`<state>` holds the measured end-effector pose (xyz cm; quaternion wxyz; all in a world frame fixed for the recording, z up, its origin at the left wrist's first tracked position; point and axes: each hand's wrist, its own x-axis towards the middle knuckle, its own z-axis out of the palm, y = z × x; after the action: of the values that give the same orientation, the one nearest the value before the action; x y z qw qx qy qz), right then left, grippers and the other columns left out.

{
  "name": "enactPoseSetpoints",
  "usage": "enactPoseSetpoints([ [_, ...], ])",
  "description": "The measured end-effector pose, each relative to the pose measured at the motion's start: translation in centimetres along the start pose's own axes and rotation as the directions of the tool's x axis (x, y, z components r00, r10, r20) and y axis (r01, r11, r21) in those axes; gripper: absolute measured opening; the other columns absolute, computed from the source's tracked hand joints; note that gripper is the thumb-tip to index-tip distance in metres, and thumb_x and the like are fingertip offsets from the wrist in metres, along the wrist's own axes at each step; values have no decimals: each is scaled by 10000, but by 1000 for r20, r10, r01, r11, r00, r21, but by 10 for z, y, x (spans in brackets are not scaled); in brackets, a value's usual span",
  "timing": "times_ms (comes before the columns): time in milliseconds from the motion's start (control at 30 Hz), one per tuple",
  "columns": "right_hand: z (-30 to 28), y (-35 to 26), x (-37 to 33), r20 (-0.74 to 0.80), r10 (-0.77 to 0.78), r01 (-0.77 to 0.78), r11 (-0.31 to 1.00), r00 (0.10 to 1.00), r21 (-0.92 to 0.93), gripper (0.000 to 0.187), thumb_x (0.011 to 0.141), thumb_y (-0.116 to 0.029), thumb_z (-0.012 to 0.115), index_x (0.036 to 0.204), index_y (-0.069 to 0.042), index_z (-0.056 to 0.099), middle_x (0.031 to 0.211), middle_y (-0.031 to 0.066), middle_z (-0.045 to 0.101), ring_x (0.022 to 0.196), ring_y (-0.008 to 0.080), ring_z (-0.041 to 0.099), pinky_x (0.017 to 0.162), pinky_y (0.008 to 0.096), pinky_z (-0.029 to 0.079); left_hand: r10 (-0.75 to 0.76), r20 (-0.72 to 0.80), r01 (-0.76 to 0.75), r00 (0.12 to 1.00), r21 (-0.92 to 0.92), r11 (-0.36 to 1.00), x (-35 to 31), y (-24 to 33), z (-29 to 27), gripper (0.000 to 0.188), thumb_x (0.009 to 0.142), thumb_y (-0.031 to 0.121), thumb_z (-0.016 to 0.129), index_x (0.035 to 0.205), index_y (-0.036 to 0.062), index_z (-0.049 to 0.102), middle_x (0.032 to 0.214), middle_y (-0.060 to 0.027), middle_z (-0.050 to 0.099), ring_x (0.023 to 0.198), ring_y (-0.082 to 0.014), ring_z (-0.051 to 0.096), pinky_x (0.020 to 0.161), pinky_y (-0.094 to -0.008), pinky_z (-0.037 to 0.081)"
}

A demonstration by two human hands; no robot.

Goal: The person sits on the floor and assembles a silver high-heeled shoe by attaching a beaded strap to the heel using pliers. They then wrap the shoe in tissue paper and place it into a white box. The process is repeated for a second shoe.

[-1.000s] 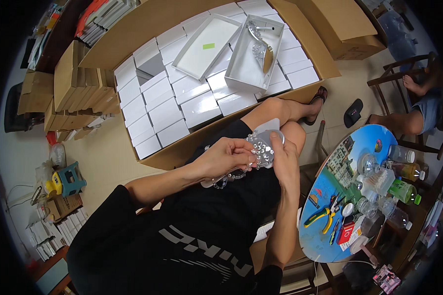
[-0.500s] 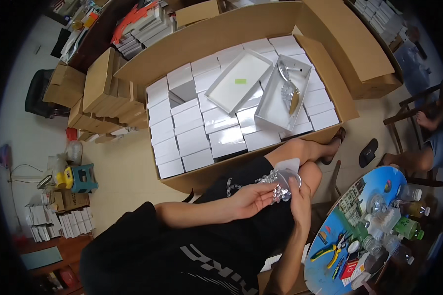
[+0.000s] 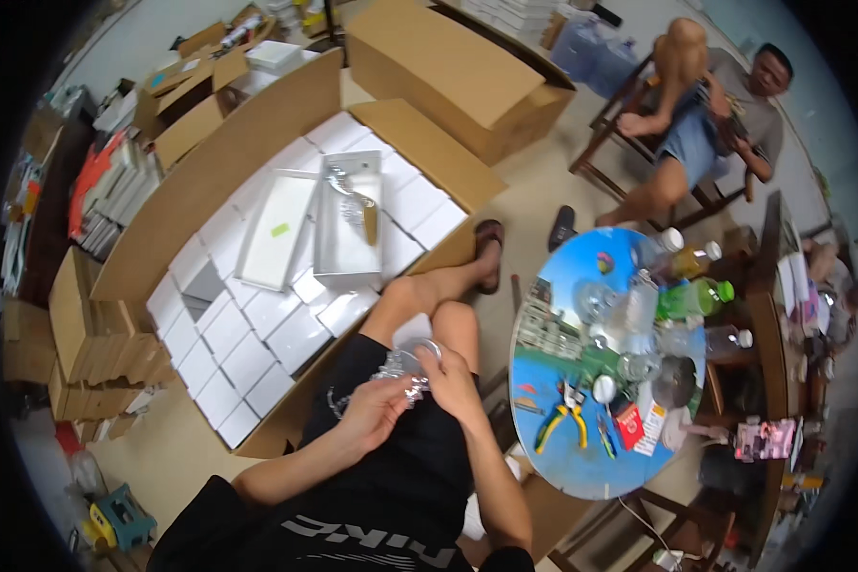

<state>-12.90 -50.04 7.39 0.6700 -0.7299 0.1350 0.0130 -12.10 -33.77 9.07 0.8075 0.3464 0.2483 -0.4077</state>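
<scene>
Over my lap I hold a sandal with silver jewelled trim, a clear band and a pale flat part. My left hand is closed in a pinch on the jewelled trim. Around the clear band my right hand is closed, thumb on top; the fingers partly hide the sandal. A loose silver strap end hangs to the left. Ahead, a silver shoe with a gold-brown sole lies in an open white shoe box. The box's upturned lid rests alongside.
Many closed white boxes fill a large cardboard carton before my knees. At my right, a round blue table bears bottles, yellow-handled pliers and a red packet. Another person sits on a chair at the far right.
The view has swung to the right, so the carton sits farther left and the table and seated person show more fully. Both hands keep their hold on the sandal.
</scene>
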Motion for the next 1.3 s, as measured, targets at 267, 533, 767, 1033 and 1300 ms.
enactPoseSetpoints([
  [267,0,0,-3,5,-35,35,996,999,-85,326,1013,-253,525,1110,38,635,934,157,692,869,226,654,806,350,503,61,-3,-61,998,-4,998,-1,-4,0,129,955,37,615,1053,-37,654,1042,-118,706,961,-190,689,913,-315,563],
  [533,-7,10,7,69,-67,72,995,995,-73,304,992,-239,549,1104,29,640,957,166,696,886,250,668,825,355,503,125,-9,-125,992,-93,988,11,-19,-12,138,968,54,601,1086,-13,630,1070,-107,697,1006,-181,682,932,-310,563],
  [767,-4,-21,-19,-322,-343,105,811,882,-576,690,874,-306,717,1397,66,463,1480,252,430,1272,426,516,1030,412,450,51,-19,-54,999,-245,968,37,-21,-30,181,996,183,601,1083,26,623,1076,-77,688,1038,-169,668,946,-315,555],
  [1033,23,32,-36,-300,-35,-8,990,953,-141,706,892,-160,710,1460,87,370,1520,293,366,1330,359,498,1049,359,439,26,-74,-43,997,-250,967,34,-36,-24,318,1003,256,600,1195,3,574,1195,-91,648,1134,-169,622,1038,-307,487],
  [1300,20,19,-35,-343,-56,-41,963,938,-267,637,908,-113,690,1435,97,402,1479,293,424,1303,337,525,1061,364,428,13,-22,-19,1000,-253,967,40,-36,-20,346,1012,256,583,1233,-8,556,1216,-96,632,1163,-163,596,1037,-306,477],
])
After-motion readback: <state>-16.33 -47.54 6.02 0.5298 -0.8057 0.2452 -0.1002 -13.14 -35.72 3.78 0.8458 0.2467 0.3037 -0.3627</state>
